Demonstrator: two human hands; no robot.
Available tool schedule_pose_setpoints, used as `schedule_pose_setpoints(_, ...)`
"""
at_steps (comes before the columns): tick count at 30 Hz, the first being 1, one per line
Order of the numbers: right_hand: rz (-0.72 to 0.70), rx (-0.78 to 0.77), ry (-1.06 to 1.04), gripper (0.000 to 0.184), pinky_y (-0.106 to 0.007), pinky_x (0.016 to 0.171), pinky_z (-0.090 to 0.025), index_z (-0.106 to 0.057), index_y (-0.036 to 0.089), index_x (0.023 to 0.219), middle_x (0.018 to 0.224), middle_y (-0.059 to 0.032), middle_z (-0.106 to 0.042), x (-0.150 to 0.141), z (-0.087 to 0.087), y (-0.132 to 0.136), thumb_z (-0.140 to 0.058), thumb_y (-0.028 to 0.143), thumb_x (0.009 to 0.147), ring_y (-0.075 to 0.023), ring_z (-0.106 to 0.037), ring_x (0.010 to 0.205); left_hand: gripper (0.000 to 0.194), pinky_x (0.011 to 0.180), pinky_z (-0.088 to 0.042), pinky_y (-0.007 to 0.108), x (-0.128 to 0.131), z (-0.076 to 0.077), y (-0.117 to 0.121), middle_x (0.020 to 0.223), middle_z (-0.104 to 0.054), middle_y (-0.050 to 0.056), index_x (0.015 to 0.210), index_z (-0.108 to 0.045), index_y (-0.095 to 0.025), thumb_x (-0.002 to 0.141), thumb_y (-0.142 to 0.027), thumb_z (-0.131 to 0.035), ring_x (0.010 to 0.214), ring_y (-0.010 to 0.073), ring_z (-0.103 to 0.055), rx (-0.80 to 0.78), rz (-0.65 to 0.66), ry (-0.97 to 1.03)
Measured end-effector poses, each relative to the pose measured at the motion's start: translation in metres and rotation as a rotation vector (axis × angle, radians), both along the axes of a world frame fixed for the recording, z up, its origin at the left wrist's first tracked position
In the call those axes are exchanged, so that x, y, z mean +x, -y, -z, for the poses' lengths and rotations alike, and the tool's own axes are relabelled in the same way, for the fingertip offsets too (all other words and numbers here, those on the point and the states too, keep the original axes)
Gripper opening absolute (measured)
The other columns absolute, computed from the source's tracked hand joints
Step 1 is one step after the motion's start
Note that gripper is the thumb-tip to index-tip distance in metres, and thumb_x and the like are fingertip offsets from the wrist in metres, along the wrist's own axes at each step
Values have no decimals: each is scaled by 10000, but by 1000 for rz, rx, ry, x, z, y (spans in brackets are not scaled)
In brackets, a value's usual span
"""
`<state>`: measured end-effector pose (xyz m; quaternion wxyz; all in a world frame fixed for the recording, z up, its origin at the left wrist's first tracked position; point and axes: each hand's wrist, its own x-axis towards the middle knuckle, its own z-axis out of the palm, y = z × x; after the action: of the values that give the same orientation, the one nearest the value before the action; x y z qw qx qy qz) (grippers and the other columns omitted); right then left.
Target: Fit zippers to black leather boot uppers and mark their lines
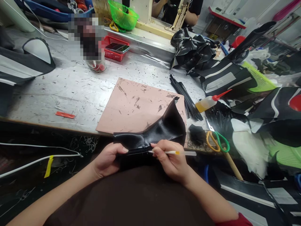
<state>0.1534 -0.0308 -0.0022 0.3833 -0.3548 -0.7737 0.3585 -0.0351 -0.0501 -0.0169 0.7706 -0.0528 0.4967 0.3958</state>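
Note:
A shiny black leather boot upper (162, 128) lies partly over the pink work board (131, 106), its near edge at the front of the table. My left hand (109, 160) grips the upper's left end, thumb on top and fingers hidden beneath. Between the thumb and fingers of my right hand (172, 163) is a slim white pen (189, 153) with a yellow band. Its tip points left and meets, or nearly meets, the near edge of the upper, where a thin pale line runs.
Scissors (217, 141), black strips (185, 97) and a red-tipped glue bottle (207, 102) lie to the right. Black leather pieces (192, 47) are piled behind. A red basket (116, 47) holds a phone (117, 47). Another person (178, 12) is at the back.

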Motion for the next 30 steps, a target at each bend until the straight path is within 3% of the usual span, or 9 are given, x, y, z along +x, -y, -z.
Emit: schedule_pose_setpoints(30,35,-15,2,167,-277,603,-515,-522,180,668,552,9,-520,2,3,2,-466,163,825,-107,-520,515,102,455,-460,227,1,2,2,424,-509,8,411,-521,-108,421,-30,-586,438,112,-483,-14,17,-13)
